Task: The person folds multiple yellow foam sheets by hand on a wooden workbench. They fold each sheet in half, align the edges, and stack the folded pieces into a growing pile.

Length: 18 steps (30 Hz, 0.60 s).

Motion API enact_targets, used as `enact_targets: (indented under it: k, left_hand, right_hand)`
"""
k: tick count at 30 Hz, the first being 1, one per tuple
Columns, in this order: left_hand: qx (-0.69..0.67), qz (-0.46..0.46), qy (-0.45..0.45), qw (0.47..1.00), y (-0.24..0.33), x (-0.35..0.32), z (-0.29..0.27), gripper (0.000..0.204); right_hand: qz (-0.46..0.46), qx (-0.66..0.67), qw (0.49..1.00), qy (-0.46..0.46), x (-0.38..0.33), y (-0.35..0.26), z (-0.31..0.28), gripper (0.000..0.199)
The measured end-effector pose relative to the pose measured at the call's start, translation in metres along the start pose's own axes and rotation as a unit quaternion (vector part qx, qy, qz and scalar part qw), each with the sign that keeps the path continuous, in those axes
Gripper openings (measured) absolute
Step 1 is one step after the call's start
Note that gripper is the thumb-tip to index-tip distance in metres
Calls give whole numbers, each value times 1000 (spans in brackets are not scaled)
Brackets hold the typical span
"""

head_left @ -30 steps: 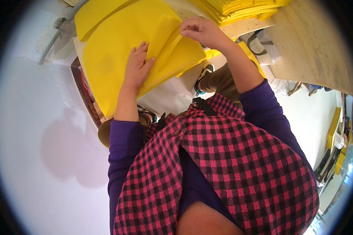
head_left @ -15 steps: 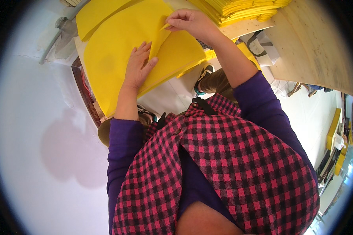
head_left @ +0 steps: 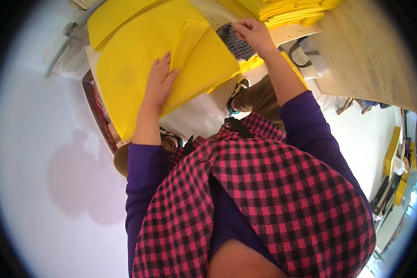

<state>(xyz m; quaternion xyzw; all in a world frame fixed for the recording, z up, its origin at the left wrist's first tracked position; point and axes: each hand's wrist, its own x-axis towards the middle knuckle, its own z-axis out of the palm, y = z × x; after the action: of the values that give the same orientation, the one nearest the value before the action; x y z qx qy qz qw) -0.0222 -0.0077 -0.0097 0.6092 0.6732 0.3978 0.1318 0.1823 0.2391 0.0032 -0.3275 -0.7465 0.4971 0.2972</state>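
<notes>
A stack of large yellow sheets [head_left: 129, 69], of felt-like or fabric look, lies in front of me. The top sheet has a folded-over flap [head_left: 188, 39] at its right side. My left hand [head_left: 159, 82] rests on the stack at the fold's near end, fingers stretched out and thumb apart. Off the stack's right edge, my right hand [head_left: 255, 36] has thumb and fingers pinched together; whether anything small is between them is hidden. Just beneath and left of its fingertips lies a dark grey, ridged bundle or pad [head_left: 235, 42], partly covered by the hand.
More folded yellow pieces [head_left: 292, 11] are piled at the far right on a wooden surface. A plywood panel [head_left: 370, 55] stands at right, with a white bag with a dark handle [head_left: 310, 58] beside it. A white wall [head_left: 41, 162] borders the left. My shoes show below the stack.
My right hand has let go of the yellow sheet's raised corner and moved right, over the dark ridged bundle. The flap now lies folded down. My left hand stays nearly in place.
</notes>
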Motion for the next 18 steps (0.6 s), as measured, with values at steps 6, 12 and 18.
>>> enact_targets:
  k: [6, 12, 18]
  left_hand:
    - [-1, -3, 5, 1000, 5, -1, -1, 40]
    - [8, 6, 3, 1000, 2, 0, -1, 40]
    - [1, 2, -4, 1000, 0, -1, -2, 39]
  right_hand:
    - [37, -267, 962, -50, -4, 59, 0, 28]
    - [103, -329, 937, -53, -6, 61, 10, 19]
    - [12, -329, 944, -11, -10, 72, 6, 16]
